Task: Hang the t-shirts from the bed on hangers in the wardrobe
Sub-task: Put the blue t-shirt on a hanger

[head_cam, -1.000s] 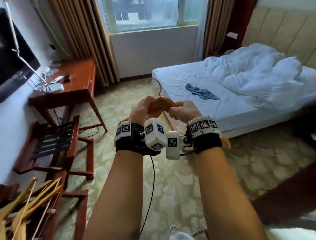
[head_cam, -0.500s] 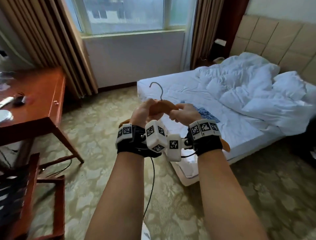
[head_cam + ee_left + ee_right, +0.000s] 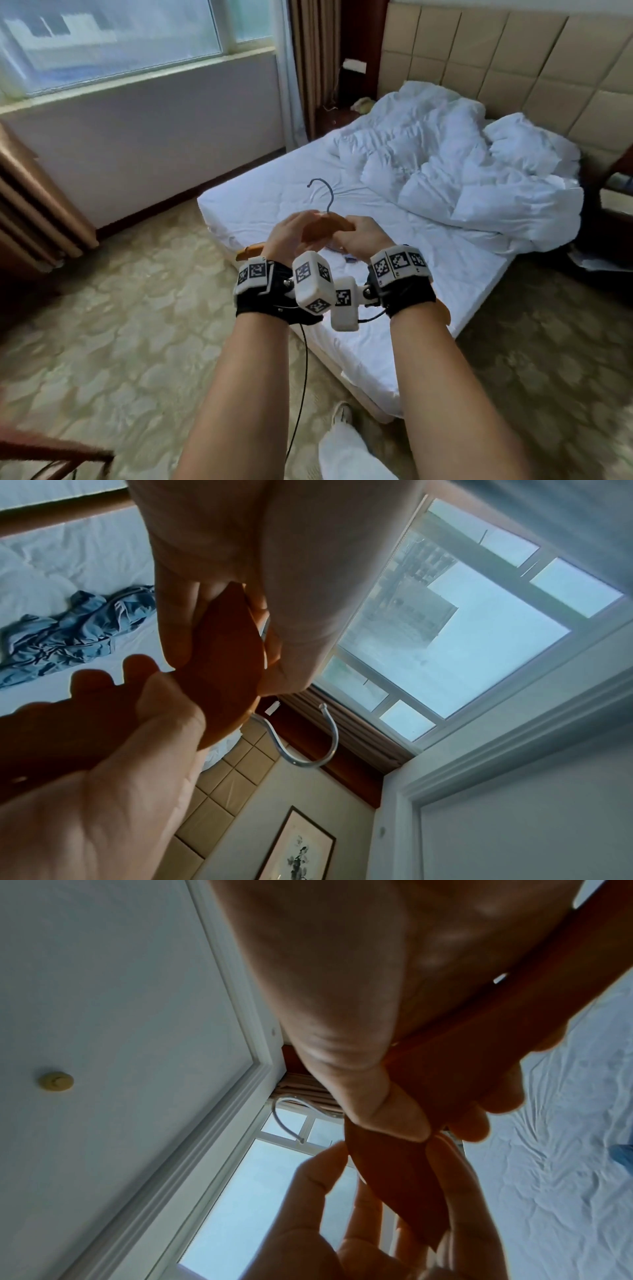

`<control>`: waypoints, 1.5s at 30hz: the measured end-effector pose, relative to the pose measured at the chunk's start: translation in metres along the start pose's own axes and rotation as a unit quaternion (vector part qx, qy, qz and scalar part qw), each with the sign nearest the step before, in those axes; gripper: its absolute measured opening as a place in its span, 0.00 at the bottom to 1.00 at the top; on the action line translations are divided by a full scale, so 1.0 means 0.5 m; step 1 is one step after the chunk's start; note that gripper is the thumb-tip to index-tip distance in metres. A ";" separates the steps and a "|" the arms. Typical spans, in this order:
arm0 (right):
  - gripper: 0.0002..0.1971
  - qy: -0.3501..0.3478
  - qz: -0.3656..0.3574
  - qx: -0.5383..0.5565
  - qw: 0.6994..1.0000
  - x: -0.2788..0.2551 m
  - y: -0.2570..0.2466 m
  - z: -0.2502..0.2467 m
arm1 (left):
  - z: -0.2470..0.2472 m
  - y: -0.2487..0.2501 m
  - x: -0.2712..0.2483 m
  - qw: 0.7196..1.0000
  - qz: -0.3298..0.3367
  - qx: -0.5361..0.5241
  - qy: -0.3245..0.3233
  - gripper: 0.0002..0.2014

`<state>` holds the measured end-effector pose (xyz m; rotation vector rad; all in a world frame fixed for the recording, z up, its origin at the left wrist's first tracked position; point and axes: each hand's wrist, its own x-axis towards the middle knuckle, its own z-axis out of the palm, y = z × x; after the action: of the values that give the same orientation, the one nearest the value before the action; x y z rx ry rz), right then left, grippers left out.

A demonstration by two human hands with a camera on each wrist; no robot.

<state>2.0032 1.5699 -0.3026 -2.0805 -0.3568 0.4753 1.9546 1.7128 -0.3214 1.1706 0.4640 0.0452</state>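
I hold a wooden hanger (image 3: 325,226) with a metal hook (image 3: 323,192) in front of me, over the foot corner of the bed (image 3: 274,202). My left hand (image 3: 298,234) grips its left arm and my right hand (image 3: 351,233) pinches its right arm near the middle. The right wrist view shows a thumb pressed on the hanger (image 3: 394,1172). A crumpled blue t-shirt (image 3: 68,634) lies on the white sheet. In the head view it is almost wholly hidden behind my right hand. The hanger (image 3: 222,656) carries no garment.
A rumpled white duvet (image 3: 462,178) covers the bed's far half below a padded headboard (image 3: 513,68). A window (image 3: 120,34) and curtains (image 3: 34,205) stand to the left. Patterned carpet (image 3: 137,342) runs beside the bed. A wooden furniture edge (image 3: 51,448) shows at lower left.
My view has swung right and closer to the bed; the desk and chair have left the frame. Both hands keep hold of the hanger in much the same pose.
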 end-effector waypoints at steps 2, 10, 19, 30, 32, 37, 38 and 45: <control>0.04 -0.003 -0.002 0.011 1.000 0.085 0.005 -0.014 | 0.011 0.015 0.085 1.000 -0.004 -0.014 0.013 0.22; 0.09 -0.021 0.057 0.039 0.997 0.420 0.038 -0.121 | 0.090 0.091 0.431 0.996 -0.043 0.054 -0.050 0.18; 0.11 0.066 0.104 0.049 0.991 0.712 0.188 -0.202 | 0.138 0.077 0.791 0.959 -0.113 0.248 -0.072 0.11; 0.21 0.180 0.303 0.090 0.931 1.007 0.445 -0.172 | -0.008 -0.137 1.187 0.889 -0.296 0.349 -0.001 0.07; 0.15 0.176 0.320 0.066 0.929 1.044 0.471 -0.162 | -0.036 -0.184 1.234 0.876 -0.325 0.356 -0.002 0.09; 0.15 0.161 0.342 0.033 0.925 1.125 0.542 -0.116 | -0.113 -0.302 1.330 0.822 -0.391 0.413 -0.017 0.12; 0.16 0.158 0.343 0.034 0.925 1.137 0.553 -0.104 | -0.130 -0.325 1.343 0.800 -0.407 0.438 -0.034 0.13; 0.22 0.167 0.351 0.090 0.917 1.177 0.658 -0.032 | -0.132 -0.401 1.346 0.759 -0.466 0.449 -0.069 0.12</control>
<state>2.5513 1.6406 -0.6891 -2.0149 0.6407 0.5271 2.4984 1.8731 -0.7414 1.7220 0.9482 -1.2590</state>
